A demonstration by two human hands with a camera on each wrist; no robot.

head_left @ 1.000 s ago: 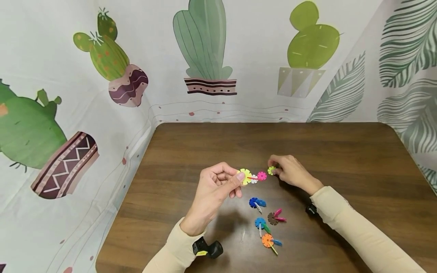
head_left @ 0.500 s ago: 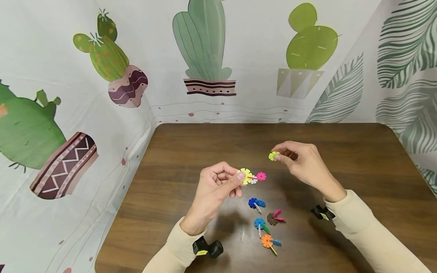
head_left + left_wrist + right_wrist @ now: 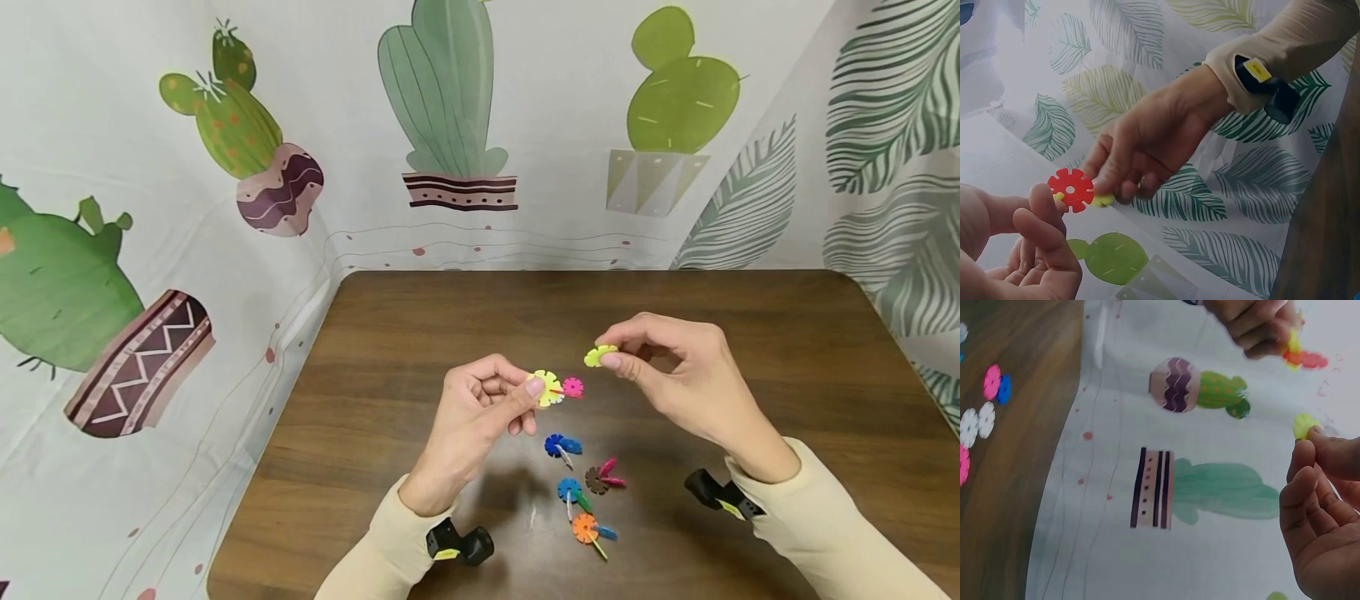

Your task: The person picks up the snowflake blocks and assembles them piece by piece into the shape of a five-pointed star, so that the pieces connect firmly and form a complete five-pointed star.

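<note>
Between thumb and fingers my left hand (image 3: 487, 408) pinches a yellow notched disc (image 3: 553, 390). A red notched disc (image 3: 1082, 190) is joined to it at an angle and looks edge-on in the head view. To the right, my right hand (image 3: 686, 375) pinches a second yellow notched disc (image 3: 597, 357), tilted and held above the table. In the left wrist view this yellow disc (image 3: 1104, 200) is partly behind the red one. A gap separates the two held pieces in the head view. Beyond them a pink disc (image 3: 573, 386) lies on the table.
On the wooden table (image 3: 420, 317) lie several joined disc pieces: a dark blue one (image 3: 553, 445), a brown one (image 3: 596, 481), a light blue one (image 3: 567, 489) and an orange one (image 3: 584, 528). A cactus-print cloth (image 3: 555, 100) hangs behind the table.
My right hand has lifted the second yellow disc off the table and tilted it, with the wrist moving right and nearer. My left hand has shifted slightly right and now covers most of a white disc.
</note>
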